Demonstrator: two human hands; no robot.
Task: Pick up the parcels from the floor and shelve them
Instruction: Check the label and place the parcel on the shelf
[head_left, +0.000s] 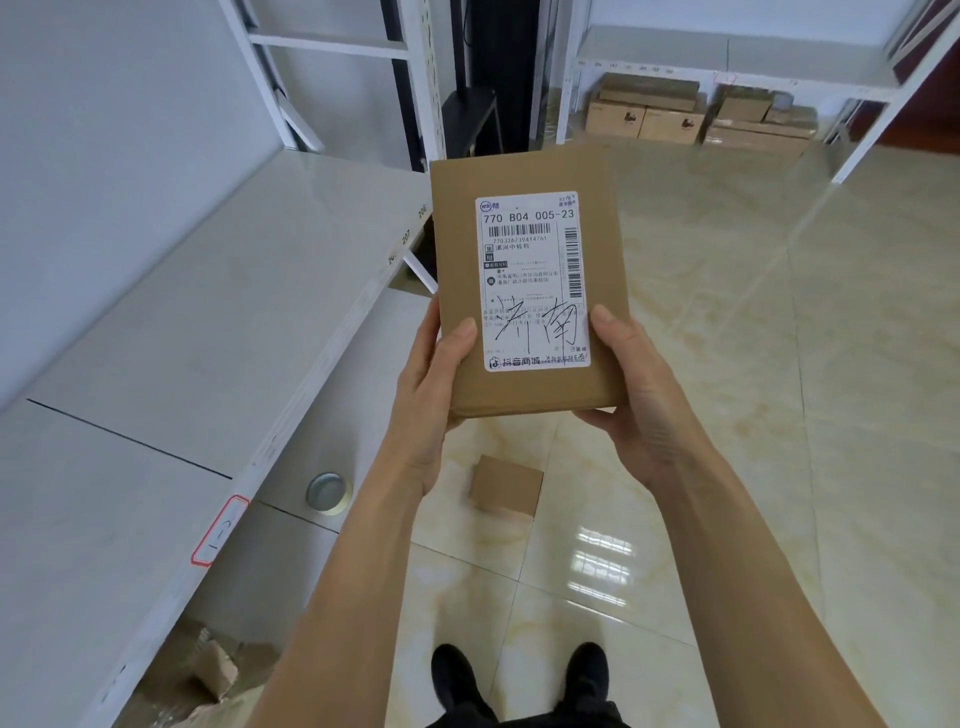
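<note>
I hold a flat brown cardboard parcel (524, 171) in front of me at chest height, its white shipping label facing up with black handwriting across it. My left hand (431, 384) grips its lower left edge, thumb on top. My right hand (628, 384) grips the lower right edge, thumb resting on the label. A second, smaller brown parcel (506, 486) lies on the tiled floor just below my hands. The white shelf (197, 322) runs along my left side, level with the held parcel.
A roll of tape (327, 492) lies on the lower shelf board. Torn cardboard scraps (213, 670) sit under the shelf at bottom left. Another white rack (727, 57) stands at the back with several cardboard boxes (675, 111) beneath it. My shoes (519, 675) are on glossy floor tiles.
</note>
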